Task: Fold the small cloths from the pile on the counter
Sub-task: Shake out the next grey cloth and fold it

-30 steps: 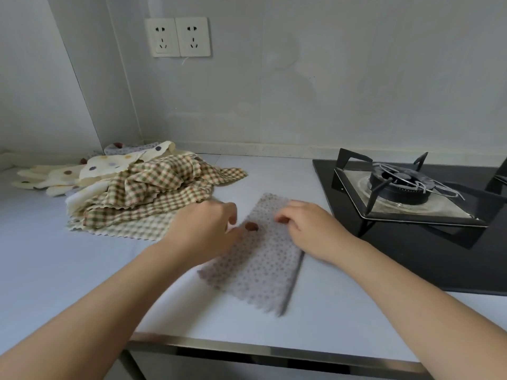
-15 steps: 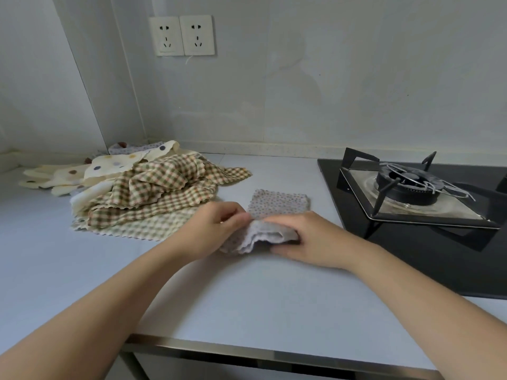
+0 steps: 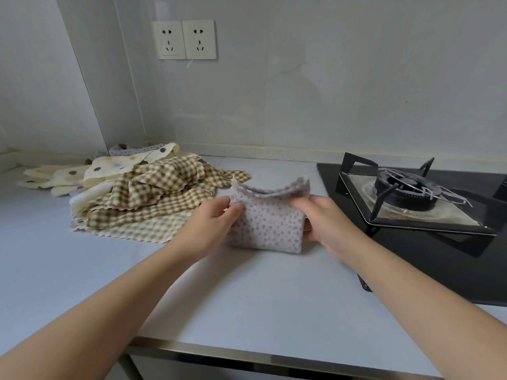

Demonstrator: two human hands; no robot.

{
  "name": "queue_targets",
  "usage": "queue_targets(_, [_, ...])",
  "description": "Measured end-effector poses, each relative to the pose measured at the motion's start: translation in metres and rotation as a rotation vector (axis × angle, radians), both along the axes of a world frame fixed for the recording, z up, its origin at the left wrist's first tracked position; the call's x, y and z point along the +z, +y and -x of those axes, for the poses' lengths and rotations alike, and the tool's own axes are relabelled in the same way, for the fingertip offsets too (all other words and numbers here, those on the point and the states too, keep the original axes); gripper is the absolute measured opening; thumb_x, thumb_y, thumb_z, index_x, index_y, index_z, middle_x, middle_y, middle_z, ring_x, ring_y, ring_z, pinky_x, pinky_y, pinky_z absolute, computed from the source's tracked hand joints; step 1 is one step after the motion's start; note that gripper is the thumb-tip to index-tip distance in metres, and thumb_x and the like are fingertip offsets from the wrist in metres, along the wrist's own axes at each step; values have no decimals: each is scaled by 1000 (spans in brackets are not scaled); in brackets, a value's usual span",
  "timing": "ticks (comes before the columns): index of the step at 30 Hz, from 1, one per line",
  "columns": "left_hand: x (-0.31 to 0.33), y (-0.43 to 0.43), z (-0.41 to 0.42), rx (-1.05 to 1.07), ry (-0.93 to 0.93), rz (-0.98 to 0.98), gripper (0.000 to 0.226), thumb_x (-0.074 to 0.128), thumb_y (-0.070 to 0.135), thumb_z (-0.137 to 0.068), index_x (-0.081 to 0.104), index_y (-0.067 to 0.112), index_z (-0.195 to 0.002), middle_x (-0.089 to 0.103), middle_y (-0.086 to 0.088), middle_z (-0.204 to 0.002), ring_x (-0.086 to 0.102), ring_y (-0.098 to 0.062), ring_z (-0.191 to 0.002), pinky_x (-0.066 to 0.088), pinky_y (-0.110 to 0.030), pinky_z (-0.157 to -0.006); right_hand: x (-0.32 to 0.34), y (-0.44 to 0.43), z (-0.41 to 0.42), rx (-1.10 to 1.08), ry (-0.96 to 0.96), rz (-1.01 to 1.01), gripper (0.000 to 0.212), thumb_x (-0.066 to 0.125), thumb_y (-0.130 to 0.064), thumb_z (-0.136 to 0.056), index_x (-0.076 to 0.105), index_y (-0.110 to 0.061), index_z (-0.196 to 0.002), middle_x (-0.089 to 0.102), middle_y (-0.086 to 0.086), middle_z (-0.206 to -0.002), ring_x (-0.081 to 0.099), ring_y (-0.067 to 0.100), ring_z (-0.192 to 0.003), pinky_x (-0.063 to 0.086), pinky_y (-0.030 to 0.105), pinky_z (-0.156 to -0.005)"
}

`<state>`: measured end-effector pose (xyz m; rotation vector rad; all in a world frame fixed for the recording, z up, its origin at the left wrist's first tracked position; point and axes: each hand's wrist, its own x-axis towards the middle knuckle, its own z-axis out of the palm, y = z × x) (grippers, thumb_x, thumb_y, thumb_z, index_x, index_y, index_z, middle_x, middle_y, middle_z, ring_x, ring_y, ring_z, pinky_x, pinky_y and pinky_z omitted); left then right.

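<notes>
On the left of the counter, pile: checked and spotted cloths lie heaped and unfolded just beside the working spot, likely so the next one is within easy reach.
left hand: thumb and fingers pinch the top left corner of the grey cloth, holding that corner up off the surface.
grey cloth: doubled over, in front of the person and between both hands. Its folded bottom edge rests on the counter while the zigzag top edges stand raised and slightly apart, probably so the layers can be lined up.
right hand: fingers curl round the cloth's right edge, thumb lower down, matching the other grip to keep the cloth taut.
stove: sits to the right, apart from the cloth. This fold looks nearly finished, with the pile left to do.
</notes>
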<state>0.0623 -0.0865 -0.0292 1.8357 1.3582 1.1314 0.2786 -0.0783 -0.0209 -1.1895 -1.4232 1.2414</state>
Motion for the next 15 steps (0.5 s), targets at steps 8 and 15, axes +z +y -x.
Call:
queue_targets(8, [-1,-4,-6,268,284,98,18,57,26,-92,49,23,-108,64,1,-79,56,-12,-62,36,-26,-49,-8,4,10,-170,-411,-88,13,64,-21,-89,63,-8,-87,69,7,-66,67,21,-48,57,32,-47])
queue_targets(15, [0,-11,-7,129,753,-618,21,67,14,-80,63,17,-100,57,-1,-97,60,-25,-79,41,-31,-64,-7,7,3,-302,-1050,-411,37,50,-33,-96,43,-29,-132,65,-3,-108,60,27,-100,45,35,-77])
